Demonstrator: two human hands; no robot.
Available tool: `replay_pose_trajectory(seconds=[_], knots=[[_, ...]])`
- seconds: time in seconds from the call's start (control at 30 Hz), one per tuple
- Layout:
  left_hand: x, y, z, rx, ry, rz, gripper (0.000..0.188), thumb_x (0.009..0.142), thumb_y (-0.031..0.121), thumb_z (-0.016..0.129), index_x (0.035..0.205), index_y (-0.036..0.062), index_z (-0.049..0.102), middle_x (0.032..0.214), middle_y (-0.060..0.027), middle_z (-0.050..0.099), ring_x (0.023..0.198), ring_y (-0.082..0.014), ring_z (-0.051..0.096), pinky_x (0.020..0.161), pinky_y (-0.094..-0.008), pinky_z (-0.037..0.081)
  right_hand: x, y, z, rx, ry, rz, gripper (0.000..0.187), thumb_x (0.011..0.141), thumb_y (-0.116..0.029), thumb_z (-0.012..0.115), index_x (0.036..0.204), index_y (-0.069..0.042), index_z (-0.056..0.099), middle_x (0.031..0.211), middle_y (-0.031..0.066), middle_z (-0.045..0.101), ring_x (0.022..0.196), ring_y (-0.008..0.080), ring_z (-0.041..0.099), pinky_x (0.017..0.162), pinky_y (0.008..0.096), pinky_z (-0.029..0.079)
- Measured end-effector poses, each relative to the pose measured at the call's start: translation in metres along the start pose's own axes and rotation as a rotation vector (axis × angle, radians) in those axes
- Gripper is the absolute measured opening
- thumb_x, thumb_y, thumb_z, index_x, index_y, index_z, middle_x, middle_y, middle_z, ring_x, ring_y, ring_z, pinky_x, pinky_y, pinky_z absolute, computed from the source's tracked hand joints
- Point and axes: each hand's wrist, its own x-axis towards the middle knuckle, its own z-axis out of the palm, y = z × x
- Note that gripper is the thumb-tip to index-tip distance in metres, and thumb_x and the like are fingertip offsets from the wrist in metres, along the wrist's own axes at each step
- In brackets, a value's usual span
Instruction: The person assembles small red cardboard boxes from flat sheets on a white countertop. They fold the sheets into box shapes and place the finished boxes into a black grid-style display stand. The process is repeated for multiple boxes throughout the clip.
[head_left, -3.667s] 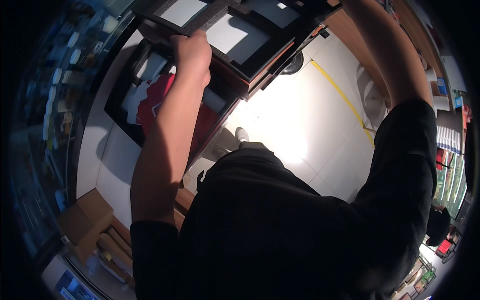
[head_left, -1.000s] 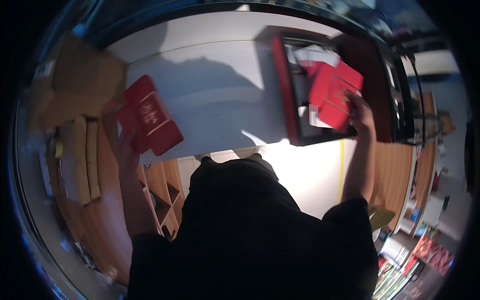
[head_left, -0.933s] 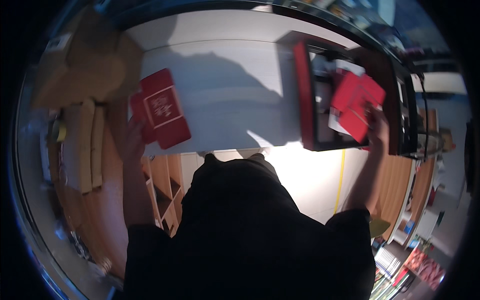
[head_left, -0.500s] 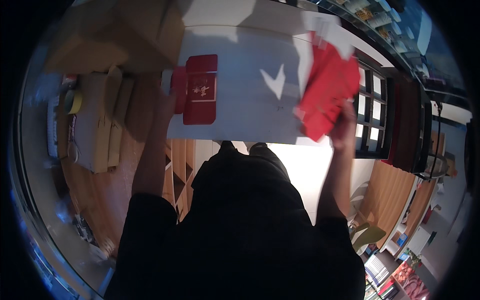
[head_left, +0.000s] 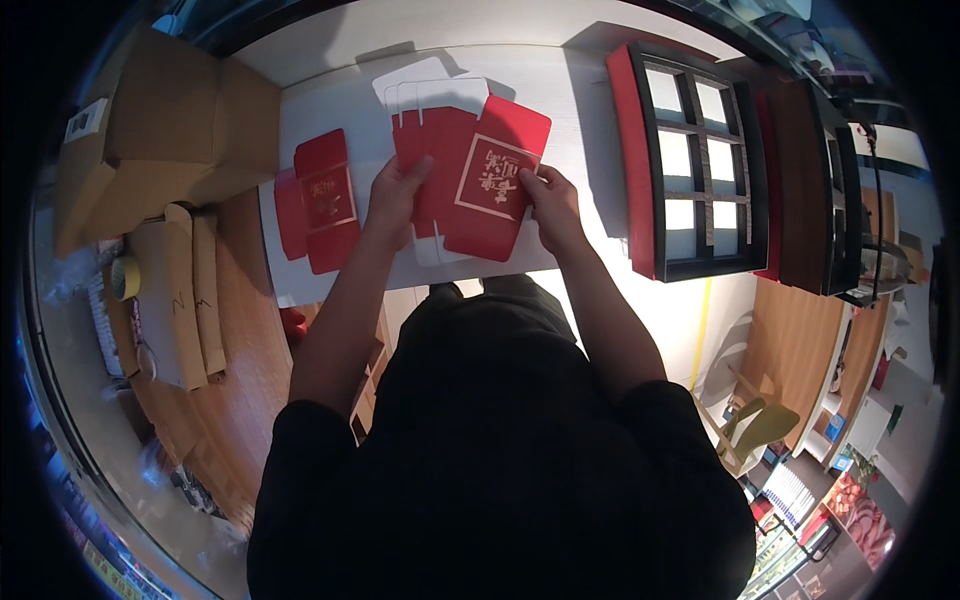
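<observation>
Between my hands is a flat red carton blank [head_left: 490, 185] with a gold-framed print, several layers and white flaps showing along its upper edge. My left hand [head_left: 398, 198] grips its left side, thumb on top. On the right side, my right hand [head_left: 552, 205] pinches the edge between thumb and fingers. Another flat red carton [head_left: 325, 205] with a similar print lies on the white table [head_left: 385, 275], left of my left forearm. How many blanks I hold cannot be told.
To the right stands a red and black box [head_left: 705, 165] with a divided window-like grid, and a dark box [head_left: 808, 190] beside it. At the left are a large brown cardboard box [head_left: 160, 140], folded cardboard [head_left: 180, 300] and a yellow tape roll [head_left: 125, 278].
The red blank in my right hand has come left from the table's right side to the middle. My left hand has left the other red carton and now grips this one too.
</observation>
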Motion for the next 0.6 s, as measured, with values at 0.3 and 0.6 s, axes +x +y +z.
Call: replay_pose_trajectory(seconds=[0.3, 0.6], knots=[[0.039, -0.022, -0.037, 0.32, 0.115, -0.016, 0.038, 0.09, 0.022, 0.057, 0.119, 0.0007, 0.048, 0.106, -0.01, 0.06, 0.092, -0.0171, 0.06, 0.079, -0.0294, 0.05, 0.03, 0.01, -0.038, 0.163, -0.034, -0.024, 0.019, 0.092, -0.011, 0.051, 0.106, 0.002, 0.053, 0.094, 0.0085, 0.062, 0.079, 0.0132, 0.061, 0.071, 0.0253, 0.051], [0.04, -0.019, -0.052, 0.732, 0.28, 0.252, 0.048, 0.088, 0.018, 0.057, 0.129, -0.0003, 0.04, 0.123, -0.0146, 0.049, 0.112, -0.0222, 0.049, 0.096, -0.0337, 0.04, 0.021, 0.005, -0.009, -0.128, 0.074, -0.076, 0.02, 0.092, -0.014, 0.05, 0.106, 0.001, 0.052, 0.091, 0.0072, 0.061, 0.081, 0.0125, 0.059, 0.071, 0.0252, 0.048]])
